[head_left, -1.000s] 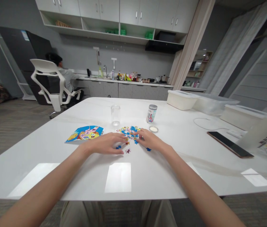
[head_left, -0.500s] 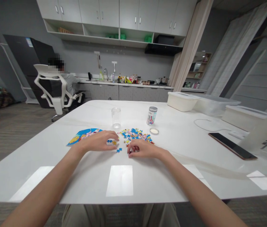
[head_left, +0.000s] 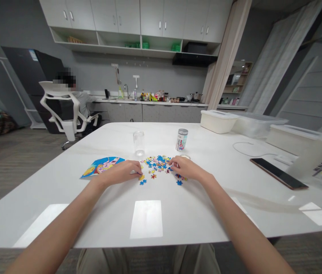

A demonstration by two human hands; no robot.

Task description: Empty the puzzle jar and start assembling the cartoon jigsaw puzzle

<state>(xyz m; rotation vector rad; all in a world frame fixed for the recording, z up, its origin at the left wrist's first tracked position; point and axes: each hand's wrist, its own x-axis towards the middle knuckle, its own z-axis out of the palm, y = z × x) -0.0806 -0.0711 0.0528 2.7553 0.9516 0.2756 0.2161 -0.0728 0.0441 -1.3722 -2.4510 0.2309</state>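
My left hand [head_left: 126, 171] is closed, its fingertips pinching a yellow jigsaw puzzle piece [head_left: 141, 177] at the table surface. Just in front of it lies a loose blue puzzle piece [head_left: 143, 182]. At the right edge of the puzzle piece pile [head_left: 158, 163], my right hand [head_left: 186, 167] has its fingers curled together; whatever they hold, if anything, is hidden. A blue puzzle piece [head_left: 179, 183] lies below that hand, and a red-and-yellow piece [head_left: 153, 176] sits between the hands. Partly behind my left hand is a colourful picture sheet [head_left: 103, 164].
Beyond the pile stand a clear jar [head_left: 138, 144] and a printed can [head_left: 181, 140]. A round lid [head_left: 186, 156] is partly covered by my right hand. Farther right are a phone [head_left: 277, 173], a cable and storage boxes [head_left: 219, 121]. A person sits in a white chair [head_left: 72, 125] at back left.
My right hand has moved away from me and to the right, onto the pile's edge, uncovering pieces. My left fingers have closed on the yellow piece. The view has shifted slightly.
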